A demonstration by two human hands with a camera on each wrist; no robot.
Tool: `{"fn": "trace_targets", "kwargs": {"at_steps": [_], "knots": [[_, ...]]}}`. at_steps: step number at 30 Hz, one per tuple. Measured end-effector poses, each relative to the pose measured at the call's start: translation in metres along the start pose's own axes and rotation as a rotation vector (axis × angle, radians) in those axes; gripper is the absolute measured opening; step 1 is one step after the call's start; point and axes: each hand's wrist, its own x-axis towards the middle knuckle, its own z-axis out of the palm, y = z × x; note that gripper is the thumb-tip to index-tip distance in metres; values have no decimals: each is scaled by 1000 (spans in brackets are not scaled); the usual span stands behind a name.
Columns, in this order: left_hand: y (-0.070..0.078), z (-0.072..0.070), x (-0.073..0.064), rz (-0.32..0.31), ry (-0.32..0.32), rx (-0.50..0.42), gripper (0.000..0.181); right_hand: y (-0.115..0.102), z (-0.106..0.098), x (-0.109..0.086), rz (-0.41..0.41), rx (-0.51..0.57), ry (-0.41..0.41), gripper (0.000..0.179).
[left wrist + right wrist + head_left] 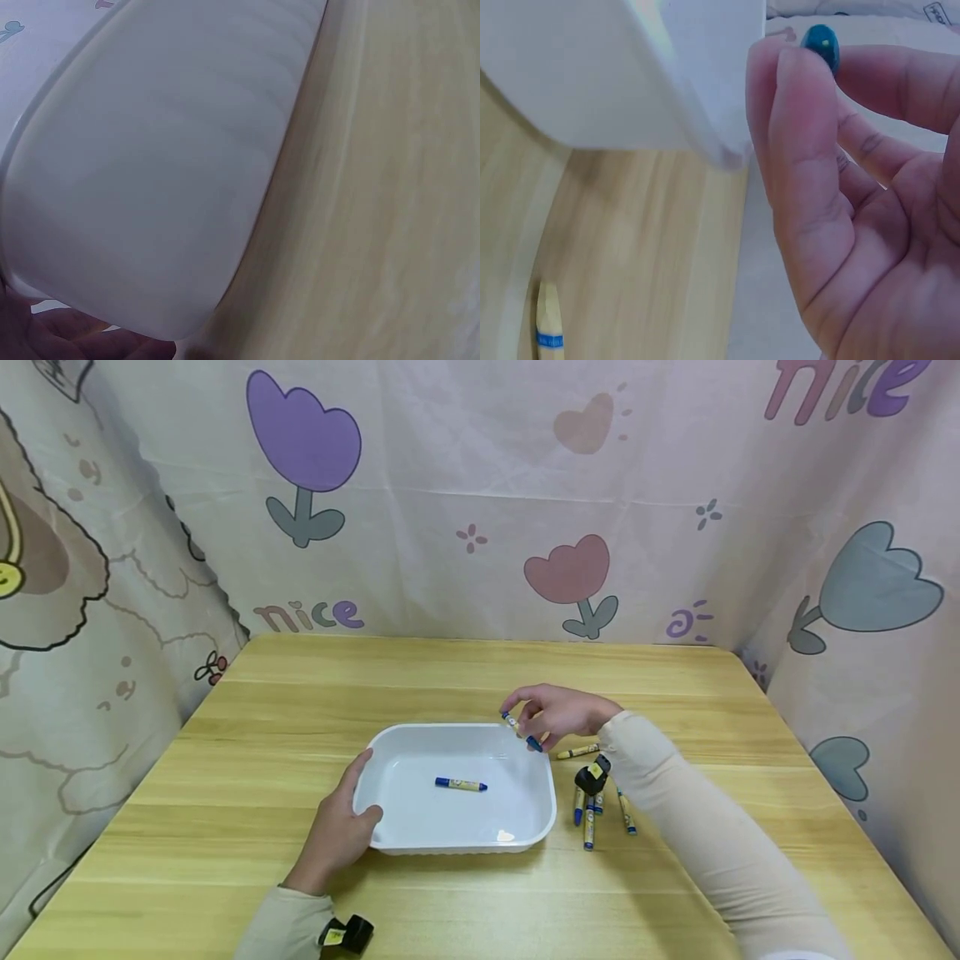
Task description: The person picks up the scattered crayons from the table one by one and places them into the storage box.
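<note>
A white plastic tray (450, 827) sits on the table, with one blue crayon (461, 785) in a printed wrapper lying on its floor. My left hand (341, 827) grips the tray's left side, thumb over the rim and fingers along the outside wall. In the left wrist view those fingers (97, 341) show under the tray's corner. Over the tray's far right corner, my right hand (558, 712) pinches another crayon (534, 743) between thumb and fingers. Its blue-green end (821, 46) pokes out of the pinch in the right wrist view.
Several crayons (588, 831) lie loose on the table right of the tray, partly hidden by the right wrist's black camera (592, 775). A yellow crayon (577, 751) lies by the tray's right rim. Printed cloth (435, 568) hangs behind the wooden table (315, 693).
</note>
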Motion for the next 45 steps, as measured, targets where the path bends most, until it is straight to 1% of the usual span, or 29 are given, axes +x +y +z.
{"fn": "trace_targets", "kwargs": {"at_steps": [5, 12, 18, 22, 29, 35, 40, 45], "knots": [[0, 0, -1, 3, -1, 5, 74, -4, 7, 5, -7, -4, -25, 44], [0, 0, 1, 2, 4, -10, 76, -10, 16, 13, -12, -53, -32, 44], [-3, 0, -3, -8, 4, -7, 76, -14, 29, 24, -24, -102, -55, 44], [-4, 0, -2, 3, 12, -14, 75, -23, 34, 28, -36, -132, -62, 43], [-3, 0, 1, 7, 11, -15, 75, -35, 42, 34, -23, -124, -79, 42], [-2, 0, 2, 11, 12, -10, 75, -41, 49, 37, -42, -133, -96, 42], [-1, 0, 2, 4, 6, -10, 75, -43, 54, 38, -35, -132, -124, 42], [-1, 0, 2, 1, 3, -8, 75, -42, 54, 38, -18, -136, -122, 40]]}}
